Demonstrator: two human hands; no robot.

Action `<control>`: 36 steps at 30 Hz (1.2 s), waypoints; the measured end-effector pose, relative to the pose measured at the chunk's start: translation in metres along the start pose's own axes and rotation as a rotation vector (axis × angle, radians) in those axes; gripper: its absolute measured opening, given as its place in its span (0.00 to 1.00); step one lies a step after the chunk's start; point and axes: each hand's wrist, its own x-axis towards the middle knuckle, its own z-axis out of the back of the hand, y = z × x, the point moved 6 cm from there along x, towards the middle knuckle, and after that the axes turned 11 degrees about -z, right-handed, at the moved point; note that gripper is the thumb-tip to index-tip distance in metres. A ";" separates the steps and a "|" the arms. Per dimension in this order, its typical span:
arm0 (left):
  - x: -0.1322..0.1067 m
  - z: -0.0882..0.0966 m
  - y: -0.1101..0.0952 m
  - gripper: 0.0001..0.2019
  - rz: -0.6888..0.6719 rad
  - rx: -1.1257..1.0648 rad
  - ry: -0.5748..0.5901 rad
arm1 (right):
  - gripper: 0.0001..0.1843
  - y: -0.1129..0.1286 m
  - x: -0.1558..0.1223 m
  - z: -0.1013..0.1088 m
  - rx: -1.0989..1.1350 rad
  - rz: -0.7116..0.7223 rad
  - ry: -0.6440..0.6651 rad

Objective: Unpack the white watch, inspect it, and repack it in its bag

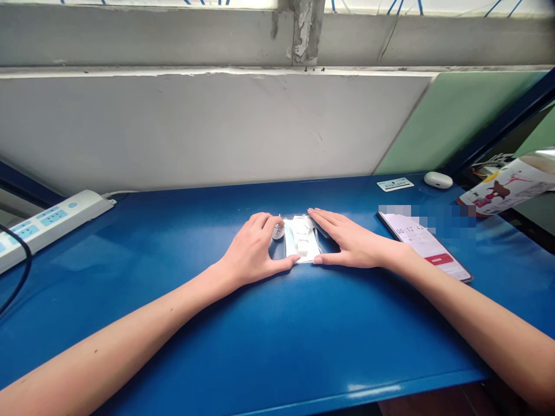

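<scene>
A small flat packet, white with a shiny clear covering (302,248), lies on the blue table between my two hands. My left hand (255,248) rests at its left side, fingers curved and thumb stretched to the packet's lower edge. Beside those fingertips sits a small round silvery piece (278,231); whether they touch it or lie just beside it, I cannot tell. My right hand (349,237) lies along the right side with straight fingers, its thumb apart at the lower right corner. A dark narrow thing is partly hidden under the right fingers.
A phone showing a timer (433,248) lies right of my right hand, near the forearm. Behind it are a small card (395,184), a white earbud case (438,180) and a tilted bottle (511,185). A white power strip (52,222) with a black cable stands at left.
</scene>
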 end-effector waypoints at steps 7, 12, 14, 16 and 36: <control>0.000 0.001 0.000 0.29 0.006 0.040 -0.014 | 0.58 -0.002 0.001 -0.001 0.000 0.007 -0.016; 0.000 0.002 0.000 0.26 0.024 0.032 -0.020 | 0.57 -0.003 0.000 -0.002 0.006 0.028 -0.040; 0.000 0.001 0.001 0.27 0.027 0.027 -0.020 | 0.58 -0.005 0.000 -0.003 0.004 0.020 -0.035; 0.000 0.001 0.001 0.28 0.037 0.020 -0.021 | 0.57 -0.006 0.000 -0.003 0.009 0.021 -0.040; 0.001 -0.007 0.000 0.40 -0.047 -0.059 0.130 | 0.60 -0.002 0.001 -0.001 0.026 0.033 -0.047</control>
